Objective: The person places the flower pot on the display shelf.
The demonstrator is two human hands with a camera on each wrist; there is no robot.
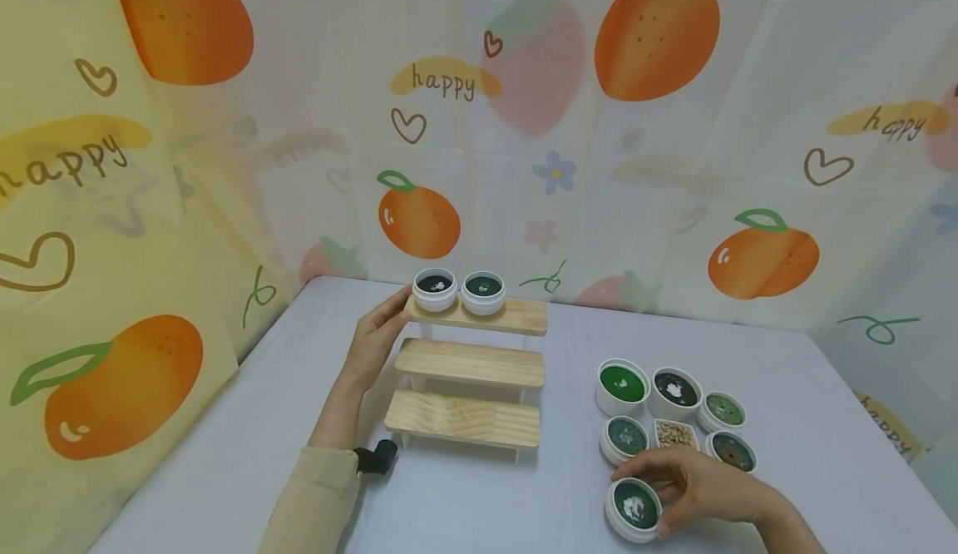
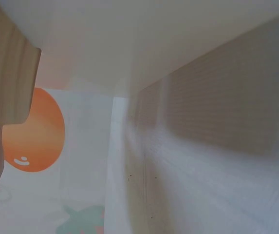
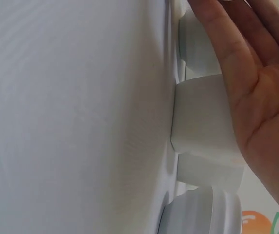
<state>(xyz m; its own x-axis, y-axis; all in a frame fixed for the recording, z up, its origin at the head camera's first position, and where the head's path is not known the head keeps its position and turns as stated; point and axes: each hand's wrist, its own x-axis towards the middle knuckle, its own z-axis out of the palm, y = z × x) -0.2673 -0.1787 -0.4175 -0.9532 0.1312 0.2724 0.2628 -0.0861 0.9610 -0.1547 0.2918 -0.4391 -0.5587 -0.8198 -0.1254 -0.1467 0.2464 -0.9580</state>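
Observation:
My left hand [image 1: 372, 342] holds the left end of the top board of a three-step wooden shelf rack [image 1: 467, 358]. The board's end [image 2: 10, 73] shows close up in the left wrist view. On that board stand a white bowl with near-black contents [image 1: 435, 289], close to my left fingers, and a white bowl with dark green contents [image 1: 483, 293]. My right hand [image 1: 696, 483] grips a small round white bowl with dark green, white-marked contents [image 1: 634, 510] between thumb and fingers. Whether this bowl touches the table is unclear.
Behind my right hand cluster a tall bright green cup [image 1: 623, 386], a dark-filled cup [image 1: 676, 393], several smaller green or dark bowls [image 1: 723, 411] and a square dish of beige bits [image 1: 675, 433]. A printed cloth wall [image 1: 479, 171] stands behind the white table [image 1: 299, 329].

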